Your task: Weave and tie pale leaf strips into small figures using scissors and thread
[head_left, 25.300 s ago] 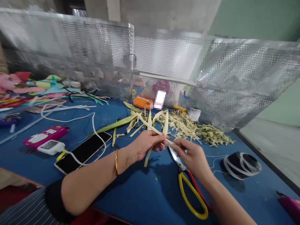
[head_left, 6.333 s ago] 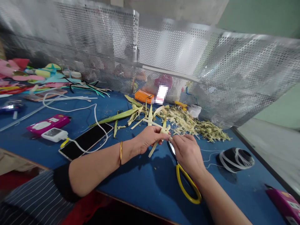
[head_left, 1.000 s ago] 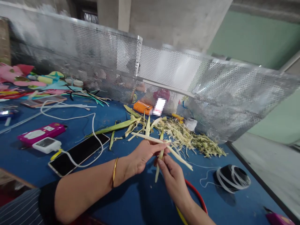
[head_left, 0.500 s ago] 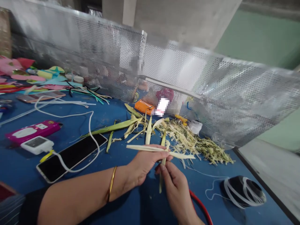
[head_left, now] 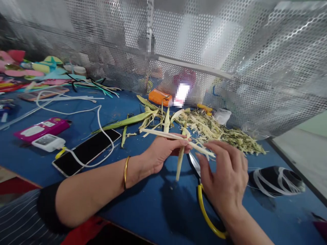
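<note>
My left hand [head_left: 163, 149] pinches pale corn husk strips [head_left: 158, 133] where they cross. One long strip runs from left to right through the fingers, and another strip [head_left: 180, 163] hangs down toward the table. My right hand [head_left: 227, 173] is open, thumb and fingers apart, close to the strip's right end; whether it touches it I cannot tell. Under the right hand lie scissors [head_left: 203, 207], with one blade and the yellow handle showing and the rest covered. Behind the left hand are larger husk leaves [head_left: 127, 122].
Shredded husk [head_left: 209, 127] is heaped behind my hands. A black spool [head_left: 277, 180] wound with white thread stands at the right. At left lie a dark phone [head_left: 87, 151], a magenta device [head_left: 42, 129] and a white cable [head_left: 99, 126]. A perforated panel [head_left: 194, 44] borders the table's back.
My right hand has let go of the hanging strip and moved up and right, its fingers opening. The scissors' blade has come into sight. My left hand keeps its pinch on the crossing.
</note>
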`<control>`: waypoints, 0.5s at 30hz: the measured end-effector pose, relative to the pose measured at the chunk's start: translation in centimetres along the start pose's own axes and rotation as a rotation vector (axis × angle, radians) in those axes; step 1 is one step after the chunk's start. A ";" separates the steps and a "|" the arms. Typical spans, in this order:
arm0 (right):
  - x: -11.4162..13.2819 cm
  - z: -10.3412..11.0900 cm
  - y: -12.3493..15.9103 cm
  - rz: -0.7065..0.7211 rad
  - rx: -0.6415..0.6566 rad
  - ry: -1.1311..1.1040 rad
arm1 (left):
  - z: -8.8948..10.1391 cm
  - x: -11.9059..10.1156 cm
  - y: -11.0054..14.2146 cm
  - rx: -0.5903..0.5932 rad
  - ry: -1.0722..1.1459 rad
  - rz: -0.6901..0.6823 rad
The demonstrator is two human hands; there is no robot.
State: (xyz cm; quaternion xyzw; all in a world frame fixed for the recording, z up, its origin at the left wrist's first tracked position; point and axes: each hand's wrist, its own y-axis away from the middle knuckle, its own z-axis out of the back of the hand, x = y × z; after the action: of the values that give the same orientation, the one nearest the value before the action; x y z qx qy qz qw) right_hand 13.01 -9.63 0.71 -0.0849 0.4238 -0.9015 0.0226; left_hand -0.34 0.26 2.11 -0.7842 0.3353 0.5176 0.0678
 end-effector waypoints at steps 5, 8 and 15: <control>-1.6 -0.8 -0.3 -0.026 0.158 -0.015 | 0.0 -0.1 0.1 0.033 -0.034 0.066; -1.3 -1.0 -0.2 -0.065 0.211 -0.114 | 0.0 0.1 0.1 0.048 -0.041 0.075; -0.7 -1.0 0.0 -0.239 0.370 -0.325 | 0.4 1.5 -0.4 0.088 -0.142 -0.012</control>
State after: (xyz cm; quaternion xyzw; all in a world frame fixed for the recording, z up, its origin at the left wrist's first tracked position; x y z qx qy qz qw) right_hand 13.56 -8.83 -0.01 -0.2726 0.2298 -0.9343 -0.0011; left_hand 0.00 0.08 0.56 -0.7438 0.3476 0.5562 0.1288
